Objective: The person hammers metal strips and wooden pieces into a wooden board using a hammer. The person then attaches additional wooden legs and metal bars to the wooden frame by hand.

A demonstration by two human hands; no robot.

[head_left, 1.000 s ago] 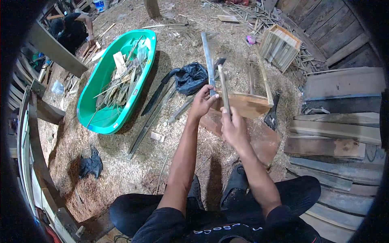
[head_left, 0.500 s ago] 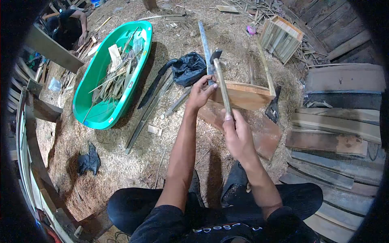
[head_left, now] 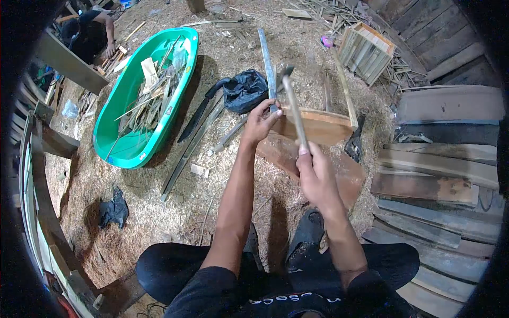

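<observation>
My right hand (head_left: pixel 318 177) is wrapped round the wooden handle of a hammer (head_left: pixel 297 117), whose dark head is smeared by motion and stands up to the right of the strip. My left hand (head_left: pixel 258 125) pinches the near end of a long grey wooden strip (head_left: pixel 266 59) at the left end of a reddish wooden board (head_left: pixel 314 127) standing on edge. Whether a nail sits between my left fingers is too small to tell. A second wooden strip (head_left: pixel 345 93) runs away from the board's right end. Beneath lies a flat reddish board (head_left: pixel 347 180).
A green plastic tub (head_left: pixel 119 151) holding wood scraps stands at the left. Near it lie a black plastic bag (head_left: pixel 245 91) and a sheathed blade (head_left: pixel 197 117). Planks (head_left: pixel 424 186) line the right side, and a slatted wooden crate (head_left: pixel 365 55) is behind. Another person (head_left: pixel 89 34) crouches far left.
The hammer and my right hand have swung slightly right, away from the grey strip. My left hand keeps its hold on the strip, and the whole view has shifted a little.
</observation>
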